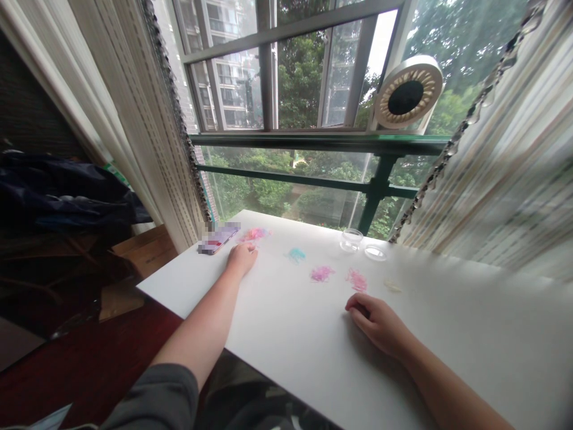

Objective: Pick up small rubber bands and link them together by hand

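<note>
My left hand (pixel 243 258) is at the near edge of a mixed pile of pink, orange and lilac bands (pixel 256 235), which look like small rubber bands. Its fingers are bent and drawn together; whatever is between them is hidden. My right hand (pixel 378 322) is curled closed above the table, just short of a pink pile (pixel 357 279), and I see nothing in it. Between the hands lie a turquoise pile (pixel 296 255) and a magenta-pink pile (pixel 322 274). A few pale yellow bands (pixel 393 286) are beyond my right hand.
A clear round tub (pixel 351 240) stands at the white table's (pixel 286 322) far edge, beside a clear lid (pixel 375 253). A phone-like flat object (pixel 219 239), partly blurred out, lies at the far left. A round white fan (pixel 408 92) stands by the window, behind a green rail (pixel 313 141).
</note>
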The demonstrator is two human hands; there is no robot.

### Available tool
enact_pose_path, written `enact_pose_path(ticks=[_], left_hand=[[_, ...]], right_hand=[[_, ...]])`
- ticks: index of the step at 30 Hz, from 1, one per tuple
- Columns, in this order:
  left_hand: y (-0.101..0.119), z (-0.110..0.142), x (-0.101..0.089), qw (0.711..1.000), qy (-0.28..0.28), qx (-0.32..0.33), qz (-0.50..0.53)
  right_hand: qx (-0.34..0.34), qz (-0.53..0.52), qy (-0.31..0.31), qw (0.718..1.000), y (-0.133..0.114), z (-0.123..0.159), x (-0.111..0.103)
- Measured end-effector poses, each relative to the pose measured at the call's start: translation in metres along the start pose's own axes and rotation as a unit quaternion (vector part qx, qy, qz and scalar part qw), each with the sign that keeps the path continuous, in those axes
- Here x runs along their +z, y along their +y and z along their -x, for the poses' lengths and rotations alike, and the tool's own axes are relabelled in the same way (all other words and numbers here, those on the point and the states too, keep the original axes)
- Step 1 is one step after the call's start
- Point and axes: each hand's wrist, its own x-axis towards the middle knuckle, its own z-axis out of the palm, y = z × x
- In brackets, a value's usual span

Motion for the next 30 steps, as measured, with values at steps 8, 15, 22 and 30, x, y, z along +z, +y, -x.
enact_pose_path(ticks=[8, 15, 22, 30], left_hand=[[0.0031, 0.0023, 0.0011, 1.0, -0.011, 0.005, -0.015], [0.0052, 0.0039, 0.0033, 0.999, -0.019, 0.02, -0.021], [0.0048, 0.0022, 0.0045, 0.999, -0.017, 0.023, -0.018], [0.0029, -0.0033, 0.005, 0.999, 0.024, 0.044, 0.013]], right_hand=[[-0.002, 0.0, 0.0, 1.0, -0.0019, -0.0002, -0.0003], [-0.006, 0.0, -0.002, 1.0, -0.003, 0.0003, -0.0011], [-0.002, -0.004, -0.002, 1.0, -0.0032, -0.0001, -0.0006], [0.003, -0.007, -0.004, 1.0, -0.0033, 0.0003, -0.0006]])
